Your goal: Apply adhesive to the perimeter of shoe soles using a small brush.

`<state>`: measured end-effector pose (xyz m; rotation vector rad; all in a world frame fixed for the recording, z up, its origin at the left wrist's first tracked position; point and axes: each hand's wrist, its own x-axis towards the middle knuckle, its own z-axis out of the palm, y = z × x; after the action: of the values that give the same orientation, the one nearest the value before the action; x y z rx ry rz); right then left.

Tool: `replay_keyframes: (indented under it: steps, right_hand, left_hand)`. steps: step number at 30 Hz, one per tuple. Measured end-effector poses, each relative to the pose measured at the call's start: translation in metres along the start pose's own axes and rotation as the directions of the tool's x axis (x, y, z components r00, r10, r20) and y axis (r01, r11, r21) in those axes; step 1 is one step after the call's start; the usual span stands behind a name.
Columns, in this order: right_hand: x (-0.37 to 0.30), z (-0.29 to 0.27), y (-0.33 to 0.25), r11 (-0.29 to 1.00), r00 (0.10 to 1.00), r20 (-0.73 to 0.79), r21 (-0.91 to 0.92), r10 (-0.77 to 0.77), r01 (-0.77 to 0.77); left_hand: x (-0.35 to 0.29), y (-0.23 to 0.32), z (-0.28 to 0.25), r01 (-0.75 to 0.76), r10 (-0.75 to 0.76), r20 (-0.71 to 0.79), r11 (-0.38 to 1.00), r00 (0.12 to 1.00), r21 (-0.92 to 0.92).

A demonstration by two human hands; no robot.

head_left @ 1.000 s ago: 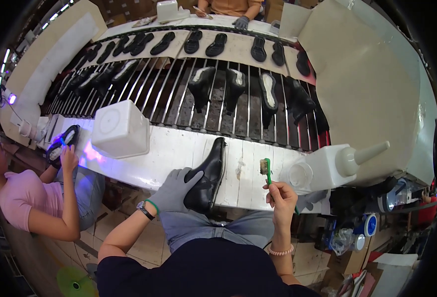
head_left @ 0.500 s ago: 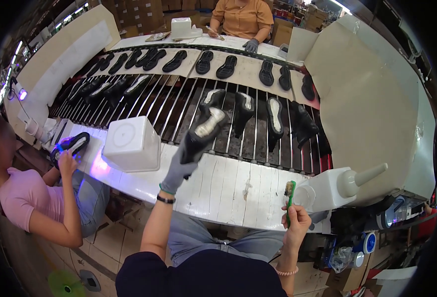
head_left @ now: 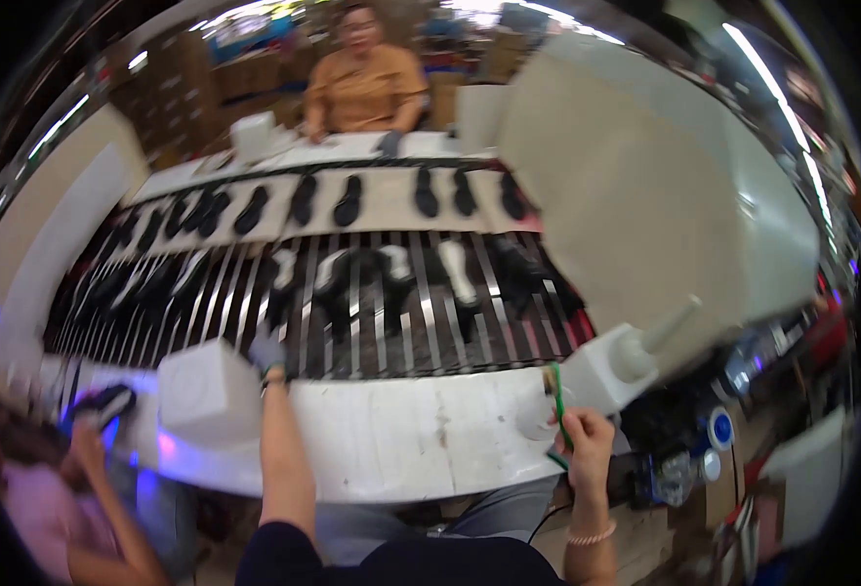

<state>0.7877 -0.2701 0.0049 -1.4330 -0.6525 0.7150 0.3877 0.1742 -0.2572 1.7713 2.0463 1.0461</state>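
Reaching over the rod conveyor, my gloved left hand is at the lower end of a black shoe upper with a white underside. Blur hides whether its fingers still grip that shoe upper. More black shoe uppers, among them one with a long white underside, lean between the rods to the right. A green-handled brush stands upright in my bare right hand, which is closed around its handle. The bristles are beside the white bottle with a long spout.
Black soles line the pale belt behind the conveyor. A white square tub stands on the white tabletop, left of my forearm. One co-worker sits across; another, at left, handles a black shoe. Tall pale panels flank the conveyor.
My left hand has gone leftward and farther out, and the shoe upper it held is now over the conveyor rods. My right hand still holds the brush. The whole view has shifted and blurred.
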Motion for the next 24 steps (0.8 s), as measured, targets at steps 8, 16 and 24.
replay_keyframes:
  steps: [8, 16, 24]
  right_hand:
    - [0.126, -0.053, -0.196, 0.492, 0.662, 0.035, -0.639, -0.749, 0.591]
    - [0.322, -0.093, -0.325, -0.162, 0.348, 0.236, -0.960, -0.907, 0.230]
    - [0.387, -0.092, -0.337, -0.060, 0.504, 0.018, -0.996, -0.863, -0.066]
  left_hand:
    - [-0.022, -0.015, 0.010, -0.049, 0.042, -0.054, 0.989, 0.998, -0.140]
    - [-0.107, 0.078, -0.047, -0.229, 0.224, -0.072, 0.970, 0.972, -0.074]
    - [-0.142, 0.080, -0.064, -0.094, 0.036, -0.160, 0.923, 0.987, -0.374]
